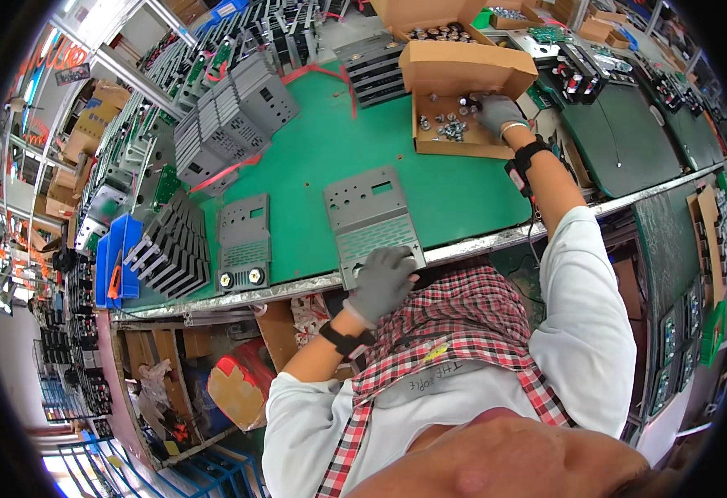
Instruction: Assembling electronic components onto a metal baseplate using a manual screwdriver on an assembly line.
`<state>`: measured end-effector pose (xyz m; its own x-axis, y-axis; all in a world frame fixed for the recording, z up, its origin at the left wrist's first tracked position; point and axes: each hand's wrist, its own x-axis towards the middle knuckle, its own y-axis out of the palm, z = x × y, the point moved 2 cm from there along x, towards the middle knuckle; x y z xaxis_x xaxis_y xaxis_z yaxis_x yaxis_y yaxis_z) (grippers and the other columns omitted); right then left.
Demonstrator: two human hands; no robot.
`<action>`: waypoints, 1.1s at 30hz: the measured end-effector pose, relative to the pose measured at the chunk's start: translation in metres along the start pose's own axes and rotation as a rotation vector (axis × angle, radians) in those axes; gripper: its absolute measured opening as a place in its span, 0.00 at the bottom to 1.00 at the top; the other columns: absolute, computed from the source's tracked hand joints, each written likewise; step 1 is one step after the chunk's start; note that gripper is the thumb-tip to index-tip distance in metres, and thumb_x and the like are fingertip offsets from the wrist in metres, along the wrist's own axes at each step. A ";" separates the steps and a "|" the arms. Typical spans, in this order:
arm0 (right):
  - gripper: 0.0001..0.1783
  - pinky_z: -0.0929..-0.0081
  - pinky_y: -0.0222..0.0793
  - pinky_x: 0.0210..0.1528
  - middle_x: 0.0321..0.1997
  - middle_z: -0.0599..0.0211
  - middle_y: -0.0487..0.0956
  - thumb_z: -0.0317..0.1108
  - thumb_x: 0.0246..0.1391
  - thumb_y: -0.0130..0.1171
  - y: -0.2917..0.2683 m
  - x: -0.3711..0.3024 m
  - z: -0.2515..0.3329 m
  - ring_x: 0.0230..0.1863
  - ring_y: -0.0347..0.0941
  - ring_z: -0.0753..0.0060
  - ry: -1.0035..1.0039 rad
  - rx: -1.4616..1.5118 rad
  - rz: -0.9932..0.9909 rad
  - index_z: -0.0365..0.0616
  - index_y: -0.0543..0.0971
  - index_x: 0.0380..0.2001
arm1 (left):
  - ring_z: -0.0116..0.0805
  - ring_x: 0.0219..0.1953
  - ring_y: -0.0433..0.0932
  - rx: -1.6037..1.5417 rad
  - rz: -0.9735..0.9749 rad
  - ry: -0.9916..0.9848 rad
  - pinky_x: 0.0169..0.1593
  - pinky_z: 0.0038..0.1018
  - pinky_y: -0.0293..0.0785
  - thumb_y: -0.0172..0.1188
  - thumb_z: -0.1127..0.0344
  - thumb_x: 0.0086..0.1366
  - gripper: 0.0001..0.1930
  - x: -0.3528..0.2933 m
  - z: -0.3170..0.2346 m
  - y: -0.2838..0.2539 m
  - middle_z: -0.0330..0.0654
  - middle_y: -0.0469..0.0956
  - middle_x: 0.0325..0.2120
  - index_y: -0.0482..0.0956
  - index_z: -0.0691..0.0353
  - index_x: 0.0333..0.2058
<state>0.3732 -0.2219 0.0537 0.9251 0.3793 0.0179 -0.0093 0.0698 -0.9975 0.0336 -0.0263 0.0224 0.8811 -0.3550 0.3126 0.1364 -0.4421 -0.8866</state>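
Note:
My left hand (384, 284), in a grey glove with bare fingertips, lies over the near end of a grey metal panel (363, 202) with slots and cut-outs. Its fingers stretch across the panel. My right hand (500, 114), gloved too, is inside an open cardboard box (463, 148). Its fingers are bent around a small shiny round metal part (465, 103), and the palm is hidden. Loose small metal parts (452, 130) lie in a heap in the box. To the left, a second grey panel (245, 228) carries two round fittings at its near end.
Stacked grey panels (237, 112) stand at the back left. Black finned parts (172, 249) sit beside blue bins (117, 257). Behind the box, another carton (430, 12) holds more small parts. The metal-edged bench front (297, 289) runs close to my body.

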 end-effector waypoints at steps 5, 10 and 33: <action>0.22 0.60 0.63 0.49 0.48 0.59 0.72 0.48 0.45 0.51 0.008 0.002 -0.030 0.49 0.68 0.58 0.032 -0.102 -0.040 0.55 0.72 0.44 | 0.49 0.50 0.61 0.240 -0.042 -0.284 0.54 0.45 0.52 0.59 0.53 0.48 0.23 -0.015 0.023 -0.014 0.48 0.67 0.44 0.71 0.59 0.41; 0.32 0.50 0.52 0.55 0.55 0.56 0.66 0.56 0.38 0.56 0.030 0.034 -0.005 0.58 0.58 0.55 0.149 -0.136 -0.020 0.53 0.72 0.47 | 0.53 0.51 0.59 0.101 -0.018 -0.220 0.57 0.47 0.51 0.59 0.50 0.47 0.28 -0.042 0.035 -0.010 0.48 0.66 0.45 0.69 0.60 0.45; 0.17 0.63 0.68 0.43 0.38 0.54 0.76 0.39 0.39 0.55 0.032 0.000 0.004 0.41 0.73 0.54 -0.011 0.075 0.034 0.47 0.77 0.36 | 0.48 0.47 0.65 0.024 -0.053 -0.129 0.52 0.41 0.59 0.66 0.57 0.37 0.27 -0.027 0.040 -0.003 0.44 0.70 0.43 0.72 0.61 0.38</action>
<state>0.3711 -0.2158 0.0216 0.9195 0.3929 -0.0146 -0.0695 0.1259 -0.9896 0.0277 0.0172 0.0028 0.9231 -0.2222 0.3139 0.1935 -0.4373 -0.8783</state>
